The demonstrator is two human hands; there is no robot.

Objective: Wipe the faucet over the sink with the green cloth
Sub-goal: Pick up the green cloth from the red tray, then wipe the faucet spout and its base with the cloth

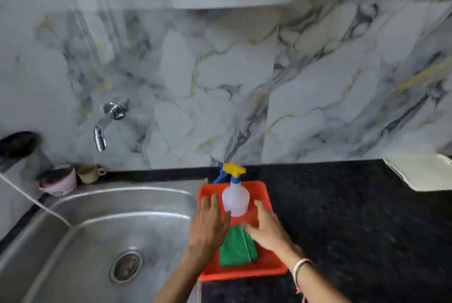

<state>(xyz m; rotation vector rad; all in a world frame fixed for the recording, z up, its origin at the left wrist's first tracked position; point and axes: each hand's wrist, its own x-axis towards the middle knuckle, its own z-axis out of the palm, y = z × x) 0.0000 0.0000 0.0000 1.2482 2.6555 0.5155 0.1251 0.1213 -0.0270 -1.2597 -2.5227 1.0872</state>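
A chrome faucet (105,124) juts from the marble wall above the steel sink (102,224) at the left. A folded green cloth (237,250) lies in an orange tray (267,267) on the dark counter, right of the sink. My left hand (210,223) hovers over the tray's left side with fingers spread, beside the spray bottle. My right hand (265,225) reaches over the cloth's far end, fingers apart, holding nothing.
A clear spray bottle (235,196) with a blue and yellow trigger stands at the tray's far end between my hands. A small cup (90,173) and a pink-white tub (60,181) sit behind the sink. A white tray (423,171) rests at the far right of the black counter (354,217).
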